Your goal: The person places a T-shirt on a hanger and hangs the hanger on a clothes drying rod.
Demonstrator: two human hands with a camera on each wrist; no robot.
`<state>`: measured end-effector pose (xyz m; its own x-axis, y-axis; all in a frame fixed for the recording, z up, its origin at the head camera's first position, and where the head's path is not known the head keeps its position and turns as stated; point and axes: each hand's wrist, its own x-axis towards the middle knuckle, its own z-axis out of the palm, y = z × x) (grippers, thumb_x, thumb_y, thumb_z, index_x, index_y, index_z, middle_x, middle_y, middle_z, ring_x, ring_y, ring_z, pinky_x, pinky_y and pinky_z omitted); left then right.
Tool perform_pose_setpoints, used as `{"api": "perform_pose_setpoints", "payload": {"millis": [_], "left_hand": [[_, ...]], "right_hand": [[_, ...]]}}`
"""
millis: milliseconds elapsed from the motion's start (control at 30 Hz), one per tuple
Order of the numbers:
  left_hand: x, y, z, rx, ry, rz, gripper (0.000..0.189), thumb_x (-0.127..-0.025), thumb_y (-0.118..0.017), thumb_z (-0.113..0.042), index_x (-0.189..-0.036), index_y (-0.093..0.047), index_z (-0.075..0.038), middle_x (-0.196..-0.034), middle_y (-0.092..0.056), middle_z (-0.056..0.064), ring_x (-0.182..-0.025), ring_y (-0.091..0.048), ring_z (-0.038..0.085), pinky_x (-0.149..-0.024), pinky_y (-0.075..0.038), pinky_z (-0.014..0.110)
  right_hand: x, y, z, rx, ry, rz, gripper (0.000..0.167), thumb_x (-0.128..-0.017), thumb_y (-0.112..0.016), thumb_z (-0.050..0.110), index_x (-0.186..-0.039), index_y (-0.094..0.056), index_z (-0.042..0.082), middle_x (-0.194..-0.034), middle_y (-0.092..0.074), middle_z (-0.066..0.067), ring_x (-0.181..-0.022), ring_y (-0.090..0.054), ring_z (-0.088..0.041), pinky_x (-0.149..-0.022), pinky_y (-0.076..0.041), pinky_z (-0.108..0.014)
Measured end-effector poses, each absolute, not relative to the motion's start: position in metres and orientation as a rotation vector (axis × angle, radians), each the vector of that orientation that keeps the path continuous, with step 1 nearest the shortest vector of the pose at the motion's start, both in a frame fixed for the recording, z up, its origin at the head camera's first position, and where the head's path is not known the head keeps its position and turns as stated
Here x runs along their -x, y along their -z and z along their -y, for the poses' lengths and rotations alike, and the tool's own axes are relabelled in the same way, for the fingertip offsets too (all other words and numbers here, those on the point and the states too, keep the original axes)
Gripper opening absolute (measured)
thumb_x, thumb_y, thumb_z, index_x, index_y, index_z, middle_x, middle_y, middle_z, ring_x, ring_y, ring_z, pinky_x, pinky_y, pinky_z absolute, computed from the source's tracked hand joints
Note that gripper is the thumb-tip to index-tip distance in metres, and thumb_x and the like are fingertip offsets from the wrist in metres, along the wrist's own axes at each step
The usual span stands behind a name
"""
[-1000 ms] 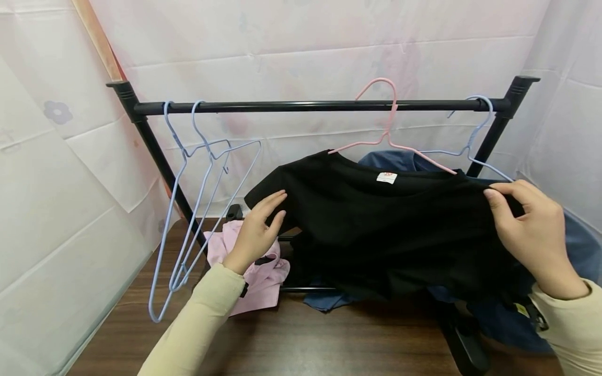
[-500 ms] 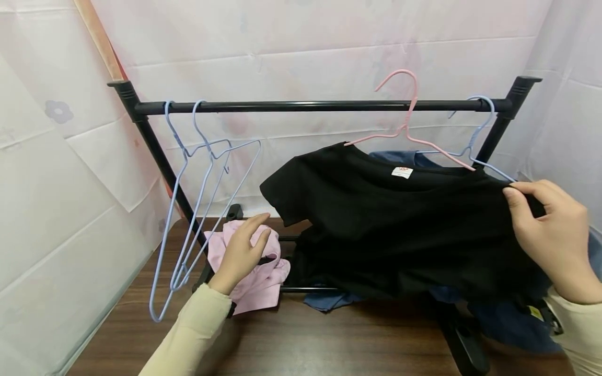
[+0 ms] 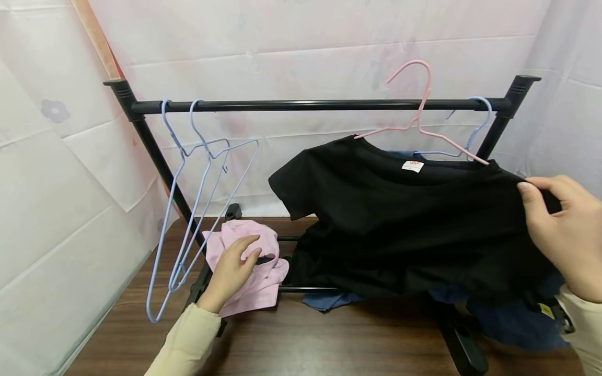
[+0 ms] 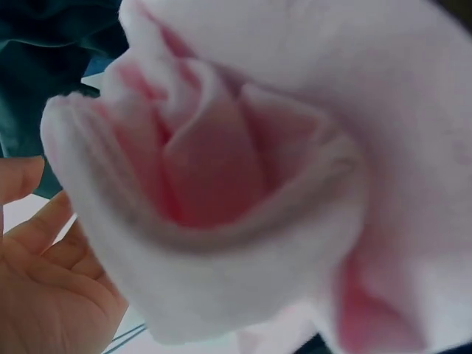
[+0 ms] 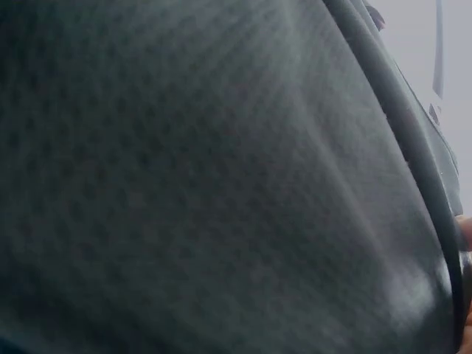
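A black short-sleeved T-shirt (image 3: 376, 224) is on a pink hanger (image 3: 425, 99), whose hook rises above the rail and overlaps it. Thumb and fingers of my right hand (image 3: 564, 230) pinch the shirt near its right shoulder. In the right wrist view the dark cloth (image 5: 221, 184) fills most of the picture, with bits of fingers (image 5: 464, 236) at the right edge. My left hand (image 3: 232, 269) is low on the left, fingers relaxed, holding nothing, in front of a crumpled pink garment (image 3: 256, 297). A fold of that garment looms large in the left wrist view.
A black rail (image 3: 282, 105) crosses the rack. Two blue hangers (image 3: 197, 209) hang at its left end. Another blue hanger (image 3: 486, 117) hangs far right, with blue clothing behind the shirt. Dark blue cloth (image 3: 512, 326) lies by the rack's right foot (image 3: 463, 339) on the wooden table.
The right hand has drawn the shirt and pink hanger to the right, and the hook has risen. The left hand has left the shirt's left sleeve and dropped down and left.
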<state>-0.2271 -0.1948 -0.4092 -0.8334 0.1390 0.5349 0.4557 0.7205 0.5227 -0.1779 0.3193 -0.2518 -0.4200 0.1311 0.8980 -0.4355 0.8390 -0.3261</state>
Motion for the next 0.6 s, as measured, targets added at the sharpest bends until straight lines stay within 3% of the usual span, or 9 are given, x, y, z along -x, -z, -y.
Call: {"api": "perform_pose_setpoints", "payload": {"millis": [233, 433, 600], "left_hand": [[0.22, 0.42, 0.2, 0.406, 0.927, 2.521, 0.037, -0.095, -0.065, -0.019, -0.127, -0.062, -0.001, -0.129, -0.063, 0.018, -0.122, -0.058, 0.036, -0.102, -0.045, 0.052], [0.216, 0.427, 0.202, 0.391, 0.919, 2.568, 0.041, -0.092, -0.068, -0.018, -0.127, -0.061, 0.001, -0.128, -0.062, 0.021, -0.121, -0.058, 0.038, -0.101, -0.045, 0.054], [0.214, 0.43, 0.201, 0.385, 0.924, 2.579, 0.041, -0.092, -0.068, -0.019, -0.127, -0.061, 0.001, -0.127, -0.063, 0.02, -0.116, -0.061, 0.037, -0.098, -0.048, 0.054]], "right_hand": [[0.179, 0.25, -0.33, -0.208, -0.699, 1.864, 0.027, -0.094, -0.062, 0.008, -0.095, -0.066, -0.018, -0.09, -0.044, 0.046, -0.087, -0.04, 0.026, -0.08, -0.026, -0.003], [0.179, 0.249, -0.343, -0.195, -0.694, 1.799, 0.042, -0.096, -0.061, 0.019, -0.095, -0.065, -0.022, -0.091, -0.044, 0.047, -0.089, -0.041, 0.026, -0.081, -0.029, -0.002], [0.185, 0.258, -0.363, -0.134, -0.684, 1.782, 0.039, -0.094, -0.063, 0.028, -0.097, -0.073, -0.01, -0.093, -0.045, 0.048, -0.082, -0.04, 0.027, -0.072, -0.026, -0.002]]}}
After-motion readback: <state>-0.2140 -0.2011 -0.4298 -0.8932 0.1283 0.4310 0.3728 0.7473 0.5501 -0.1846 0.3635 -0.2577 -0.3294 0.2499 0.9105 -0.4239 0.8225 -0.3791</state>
